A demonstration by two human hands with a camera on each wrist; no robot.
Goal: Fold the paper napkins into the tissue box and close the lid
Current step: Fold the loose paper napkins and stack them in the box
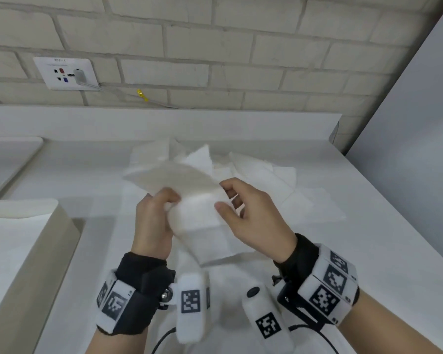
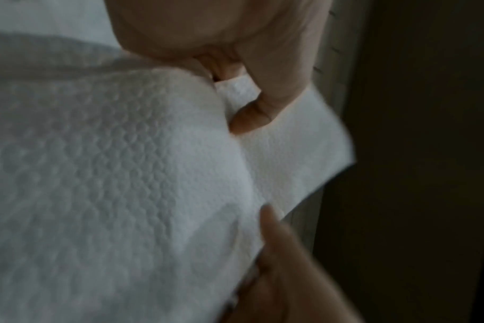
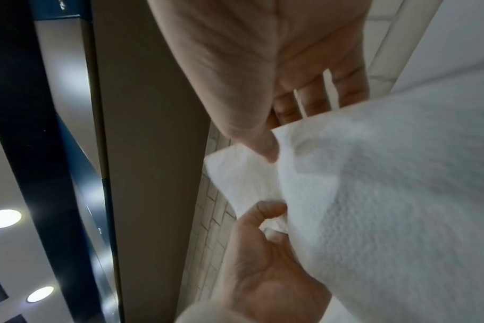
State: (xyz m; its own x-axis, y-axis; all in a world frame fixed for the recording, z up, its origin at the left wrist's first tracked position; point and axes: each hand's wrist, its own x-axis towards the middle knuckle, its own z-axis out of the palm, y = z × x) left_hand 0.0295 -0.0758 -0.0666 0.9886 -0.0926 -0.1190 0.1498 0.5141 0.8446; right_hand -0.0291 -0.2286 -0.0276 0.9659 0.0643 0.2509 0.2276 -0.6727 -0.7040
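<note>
A white napkin (image 1: 189, 190) is held above the counter (image 1: 356, 200), pinched by the left hand (image 1: 154, 221) and the right hand (image 1: 251, 213) at opposite edges.

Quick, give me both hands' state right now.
Left hand: pinches the napkin at its left side.
Right hand: pinches the same napkin at its right edge.

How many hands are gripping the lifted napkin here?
2: the left hand pinches the napkin at its left edge, the right hand at its right edge.
</note>
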